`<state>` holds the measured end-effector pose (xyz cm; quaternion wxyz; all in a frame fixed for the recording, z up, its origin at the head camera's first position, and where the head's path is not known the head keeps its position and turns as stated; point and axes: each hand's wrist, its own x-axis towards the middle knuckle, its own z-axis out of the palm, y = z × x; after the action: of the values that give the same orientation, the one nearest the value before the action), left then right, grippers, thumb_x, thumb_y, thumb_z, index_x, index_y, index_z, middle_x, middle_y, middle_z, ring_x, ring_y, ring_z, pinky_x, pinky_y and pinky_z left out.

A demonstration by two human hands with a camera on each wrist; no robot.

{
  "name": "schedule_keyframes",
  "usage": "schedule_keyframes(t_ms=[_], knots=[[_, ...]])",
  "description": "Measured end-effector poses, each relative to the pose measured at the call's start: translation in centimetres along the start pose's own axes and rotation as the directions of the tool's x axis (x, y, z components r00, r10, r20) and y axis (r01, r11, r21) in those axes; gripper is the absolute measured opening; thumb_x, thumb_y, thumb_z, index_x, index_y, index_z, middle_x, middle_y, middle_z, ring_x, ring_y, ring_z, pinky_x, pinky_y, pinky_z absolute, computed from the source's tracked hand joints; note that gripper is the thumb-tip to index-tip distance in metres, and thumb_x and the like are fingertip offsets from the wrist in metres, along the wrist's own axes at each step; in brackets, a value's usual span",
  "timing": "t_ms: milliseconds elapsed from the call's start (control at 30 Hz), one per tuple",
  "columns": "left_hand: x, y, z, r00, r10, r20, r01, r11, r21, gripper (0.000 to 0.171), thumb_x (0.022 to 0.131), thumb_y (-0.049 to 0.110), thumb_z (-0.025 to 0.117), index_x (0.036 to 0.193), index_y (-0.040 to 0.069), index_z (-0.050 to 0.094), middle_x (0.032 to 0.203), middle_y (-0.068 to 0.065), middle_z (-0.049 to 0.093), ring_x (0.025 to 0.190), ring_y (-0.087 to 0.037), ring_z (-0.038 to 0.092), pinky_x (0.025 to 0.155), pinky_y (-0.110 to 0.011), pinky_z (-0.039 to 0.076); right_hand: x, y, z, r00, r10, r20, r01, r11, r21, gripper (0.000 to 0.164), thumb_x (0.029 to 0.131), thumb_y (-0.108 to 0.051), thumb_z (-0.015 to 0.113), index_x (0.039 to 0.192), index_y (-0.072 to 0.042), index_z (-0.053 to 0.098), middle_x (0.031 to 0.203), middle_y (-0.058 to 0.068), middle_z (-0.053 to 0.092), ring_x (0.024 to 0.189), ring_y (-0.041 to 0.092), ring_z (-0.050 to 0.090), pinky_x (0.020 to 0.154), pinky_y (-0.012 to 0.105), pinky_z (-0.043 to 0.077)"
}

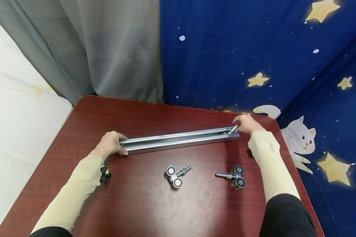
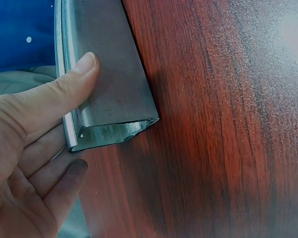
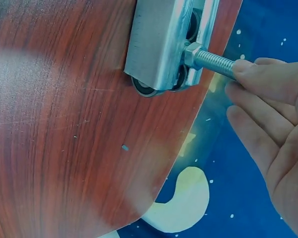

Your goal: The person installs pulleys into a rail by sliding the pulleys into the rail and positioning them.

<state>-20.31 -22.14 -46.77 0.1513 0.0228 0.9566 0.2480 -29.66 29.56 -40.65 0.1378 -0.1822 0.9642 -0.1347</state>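
A silver metal channel rail (image 1: pixel 178 141) lies on the table with its slot facing up. My left hand (image 1: pixel 109 144) grips its left end, the thumb (image 2: pixel 84 64) on the near side wall and the fingers across the far side. At the other end, my right hand (image 1: pixel 247 124) pinches the threaded bolt (image 3: pixel 216 62) of a roller trolley. The trolley's wheels (image 3: pixel 145 88) sit inside the rail, one partly showing at the open end. The bolt and its hex nut (image 3: pixel 192 54) stick out through the slot.
Two more roller trolleys lie nearer on the table: one left (image 1: pixel 175 177) with its bolt toward the upper right, one right (image 1: pixel 237 177) with its bolt pointing left. The table's (image 1: pixel 130 197) far edge runs before a grey curtain (image 1: pixel 121 49) and a blue star-patterned curtain (image 1: pixel 219 56).
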Motion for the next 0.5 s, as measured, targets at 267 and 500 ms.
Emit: schedule_keyframes(t_ms=[267,500], knots=[[-0.02,0.04,-0.02,1.0,0.004,0.0,-0.004,1.0,-0.001,0.068,0.051,0.023,0.088,0.112,0.001,0.064,0.114,-0.022,0.059,0.101,-0.036,0.054,0.087,-0.052,0.042,0.03,-0.41,0.06,0.999,0.028,0.042,-0.028,1.0,-0.001,0.051,0.071,0.001,0.07,0.119,0.009,0.053,0.112,0.027,0.058,0.094,0.034,0.06,0.084,0.048,0.046],[-0.12,0.02,-0.1,1.0,0.01,-0.002,-0.01,1.0,-0.005,0.069,0.051,0.023,0.088,0.112,0.002,0.064,0.113,-0.022,0.059,0.1,-0.036,0.054,0.087,-0.051,0.042,0.26,-1.03,-0.12,0.999,0.025,-0.036,-0.026,0.999,-0.021,0.074,0.073,-0.011,0.073,0.135,0.004,0.036,0.135,0.026,0.039,0.124,0.041,0.036,0.099,0.054,0.031]])
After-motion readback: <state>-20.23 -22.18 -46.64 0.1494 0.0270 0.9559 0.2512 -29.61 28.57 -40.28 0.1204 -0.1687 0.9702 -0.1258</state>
